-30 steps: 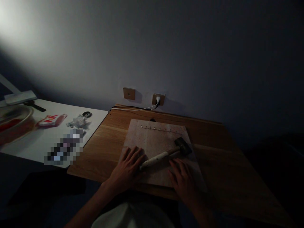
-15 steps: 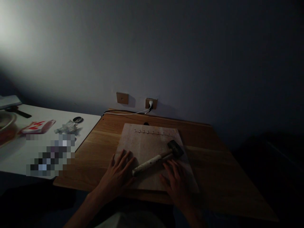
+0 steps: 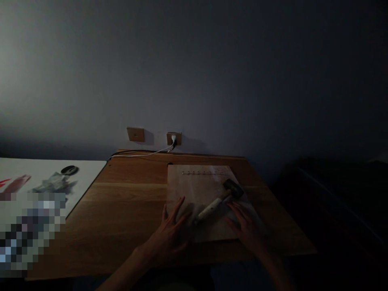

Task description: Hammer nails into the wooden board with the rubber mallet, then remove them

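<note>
Our hands lie open, fingers spread, gripping nothing, either side of a wooden-handled mallet that rests slanted on a pale board on the wooden bench. A row of small pins crosses the board's far end. Any writing on the red-marked packet is too dim to read.

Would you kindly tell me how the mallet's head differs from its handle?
The mallet's head is dark and blocky, while its handle is pale, long and slim. The head lies further from the person, towards the wall, while the handle runs down towards the left hand. Both are parts of one mallet, lying on the same pale board.
</note>
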Demonstrator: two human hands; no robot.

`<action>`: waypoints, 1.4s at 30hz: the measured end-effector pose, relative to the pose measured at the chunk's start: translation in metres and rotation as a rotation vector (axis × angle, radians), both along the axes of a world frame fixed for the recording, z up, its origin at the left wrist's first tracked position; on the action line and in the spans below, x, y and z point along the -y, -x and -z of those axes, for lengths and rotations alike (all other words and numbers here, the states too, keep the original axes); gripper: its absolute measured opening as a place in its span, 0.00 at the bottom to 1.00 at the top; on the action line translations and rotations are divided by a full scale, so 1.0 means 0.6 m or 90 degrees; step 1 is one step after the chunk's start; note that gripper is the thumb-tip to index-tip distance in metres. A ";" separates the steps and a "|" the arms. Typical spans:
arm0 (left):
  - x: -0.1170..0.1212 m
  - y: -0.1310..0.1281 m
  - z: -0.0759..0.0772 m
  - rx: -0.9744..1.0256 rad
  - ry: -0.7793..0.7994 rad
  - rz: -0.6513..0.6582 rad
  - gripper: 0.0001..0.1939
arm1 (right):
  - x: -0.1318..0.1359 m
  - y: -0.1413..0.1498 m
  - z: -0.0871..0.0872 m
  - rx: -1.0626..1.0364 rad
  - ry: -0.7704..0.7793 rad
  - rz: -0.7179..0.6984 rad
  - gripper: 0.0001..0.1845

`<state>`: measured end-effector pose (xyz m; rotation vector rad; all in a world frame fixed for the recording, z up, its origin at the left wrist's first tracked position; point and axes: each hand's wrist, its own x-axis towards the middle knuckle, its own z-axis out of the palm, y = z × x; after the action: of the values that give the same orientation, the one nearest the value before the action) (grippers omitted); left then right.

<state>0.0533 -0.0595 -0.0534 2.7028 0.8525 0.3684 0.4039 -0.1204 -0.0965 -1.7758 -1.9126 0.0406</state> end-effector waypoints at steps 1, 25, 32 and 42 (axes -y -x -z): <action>-0.003 -0.023 -0.002 0.001 0.015 0.030 0.38 | 0.003 -0.030 0.003 -0.005 0.012 0.011 0.25; -0.045 -0.185 0.023 0.029 -0.063 0.139 0.33 | 0.070 -0.290 -0.001 0.060 0.074 0.486 0.37; -0.044 -0.136 0.010 0.016 -0.078 0.068 0.35 | 0.081 -0.217 -0.026 0.189 0.016 0.387 0.29; -0.038 0.074 0.009 0.011 -0.163 -0.081 0.30 | 0.083 -0.020 -0.034 0.227 -0.066 0.071 0.25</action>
<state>0.0088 -0.0369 -0.0588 2.8787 1.0409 0.5635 0.4158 -0.1702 -0.0763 -1.9137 -2.0050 -0.4348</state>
